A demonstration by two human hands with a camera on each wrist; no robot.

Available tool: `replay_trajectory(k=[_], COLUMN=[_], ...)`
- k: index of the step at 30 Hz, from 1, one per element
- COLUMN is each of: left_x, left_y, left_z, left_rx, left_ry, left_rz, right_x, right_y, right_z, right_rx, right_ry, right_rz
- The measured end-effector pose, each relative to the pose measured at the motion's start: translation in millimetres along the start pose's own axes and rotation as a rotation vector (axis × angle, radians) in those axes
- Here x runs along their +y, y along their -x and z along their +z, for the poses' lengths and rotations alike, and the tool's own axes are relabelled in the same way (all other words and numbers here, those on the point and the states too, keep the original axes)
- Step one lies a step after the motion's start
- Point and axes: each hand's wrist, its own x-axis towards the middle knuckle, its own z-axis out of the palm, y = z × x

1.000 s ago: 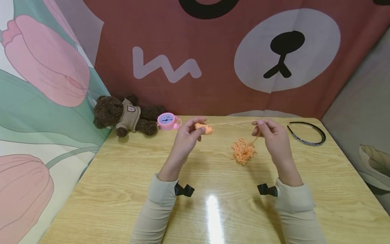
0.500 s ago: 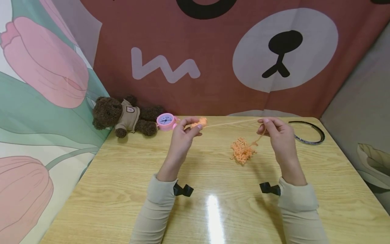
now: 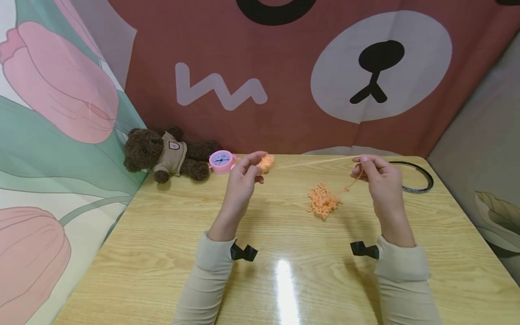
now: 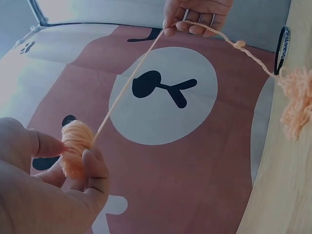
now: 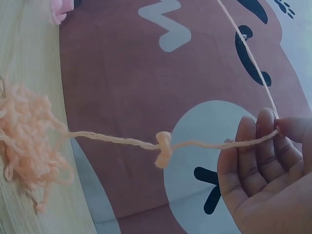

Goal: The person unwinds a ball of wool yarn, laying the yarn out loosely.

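My left hand (image 3: 243, 180) pinches a small wound ball of orange yarn (image 4: 77, 141) between thumb and fingers, raised over the far part of the table. From the ball a strand runs taut to my right hand (image 3: 379, 180), whose thumb and fingertips pinch it. Beyond that pinch the yarn strand (image 5: 112, 139) droops, with a small knotted tangle (image 5: 164, 148) partway along. It leads down to a loose heap of orange yarn (image 3: 323, 201) lying on the table between the hands.
On the wooden table (image 3: 195, 253), a brown teddy bear (image 3: 170, 155) lies at the back left beside a pink alarm clock (image 3: 221, 161). A black headband (image 3: 422, 178) sits at the back right, partly behind the right hand. A printed bear curtain (image 3: 284, 122) hangs behind the table.
My right hand has moved to the right, lengthening the taut strand. The yarn ball has turned in my left fingers, and that hand has shifted slightly left.
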Motion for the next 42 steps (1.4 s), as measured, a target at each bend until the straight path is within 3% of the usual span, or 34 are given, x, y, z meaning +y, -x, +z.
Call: replay_trajectory(k=[6, 12, 20, 25, 30, 35, 39, 42], left_x=[-0.3, -1.2, -2.0, -2.4, -1.3, -1.1, -1.9, -2.7], left_y=[-0.1, -0.4, -1.2, -2.2, -1.6, 0.6, 2.4, 4.1], left_z=[-0.9, -3.3, -6.5, -8.6, -7.3, -2.4, 3.7, 8.1], left_rx=[0.02, 0.009, 0.026, 0.054, 0.042, -0.012, -0.046, -0.081], left_ry=[0.016, -0.022, -0.014, 0.005, -0.005, -0.013, 0.003, 0.011], left_rz=[-0.027, -0.01, 0.013, 0.005, -0.011, -0.015, -0.02, -0.034], right_x=[0, 0, -2, 0, 3, 7, 9, 12], right_y=[-0.8, -2.3, -5.4, -6.7, -5.8, -4.1, -0.6, 5.4], right_z=[-1, -5, -18, -29, -33, -18, 5, 27], right_rx=[0.001, 0.04, 0.184, 0.218, 0.118, -0.028, -0.166, -0.315], right_ry=[0.006, -0.018, -0.143, -0.088, 0.142, 0.359, 0.405, 0.412], right_rz=[0.016, 0.038, 0.05, 0.118, 0.193, 0.16, 0.105, 0.077])
